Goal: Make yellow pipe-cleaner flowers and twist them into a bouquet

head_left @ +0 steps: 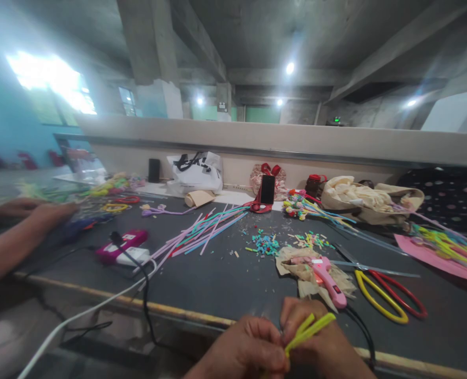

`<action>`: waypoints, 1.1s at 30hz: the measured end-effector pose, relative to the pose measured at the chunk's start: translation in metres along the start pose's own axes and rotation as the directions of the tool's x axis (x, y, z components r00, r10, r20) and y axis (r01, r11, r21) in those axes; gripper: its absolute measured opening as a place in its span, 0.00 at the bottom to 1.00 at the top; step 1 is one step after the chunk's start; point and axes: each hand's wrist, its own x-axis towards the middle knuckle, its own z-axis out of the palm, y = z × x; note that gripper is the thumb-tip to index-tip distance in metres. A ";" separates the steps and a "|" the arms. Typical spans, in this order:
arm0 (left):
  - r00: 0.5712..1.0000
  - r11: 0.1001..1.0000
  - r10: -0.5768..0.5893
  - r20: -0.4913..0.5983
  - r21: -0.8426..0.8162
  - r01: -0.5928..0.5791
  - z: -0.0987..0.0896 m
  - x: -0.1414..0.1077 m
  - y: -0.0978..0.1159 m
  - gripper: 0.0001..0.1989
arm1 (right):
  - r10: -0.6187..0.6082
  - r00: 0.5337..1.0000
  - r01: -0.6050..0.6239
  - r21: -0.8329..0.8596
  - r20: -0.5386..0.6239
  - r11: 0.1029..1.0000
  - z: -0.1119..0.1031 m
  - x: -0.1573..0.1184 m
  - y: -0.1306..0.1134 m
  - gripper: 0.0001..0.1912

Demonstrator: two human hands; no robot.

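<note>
Low in the head view, close to the table's front edge, my two hands meet. My left hand is closed, thumb and fingers pinching a bright yellow pipe cleaner. Its two ends stick out up and to the right. My right hand is closed against the same pipe cleaner, its fingertips touching those of my left hand. Part of the pipe cleaner is hidden behind the fingers. Just beyond my right hand lies a pink glue gun on crumpled brown paper.
Scissors with yellow and red handles lie right of the glue gun. Lilac and blue stems and small cut bits spread over the dark table. A white cable crosses the edge. Another person's arm reaches in at left.
</note>
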 end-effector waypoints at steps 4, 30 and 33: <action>0.997 0.995 -0.073 0.033 0.073 0.071 -0.004 0.001 -0.005 0.04 | -0.044 0.996 0.048 -0.041 0.082 0.998 -0.003 -0.002 0.000 0.04; 0.993 0.994 0.068 -0.095 0.086 -0.060 0.002 0.000 -0.002 0.13 | -0.055 0.998 0.055 -0.126 0.006 0.991 -0.007 -0.005 -0.004 0.07; 0.999 0.997 -0.027 -0.035 0.072 0.030 -0.001 0.003 -0.005 0.11 | -0.016 0.999 0.020 -0.076 0.052 0.997 -0.008 -0.006 -0.002 0.06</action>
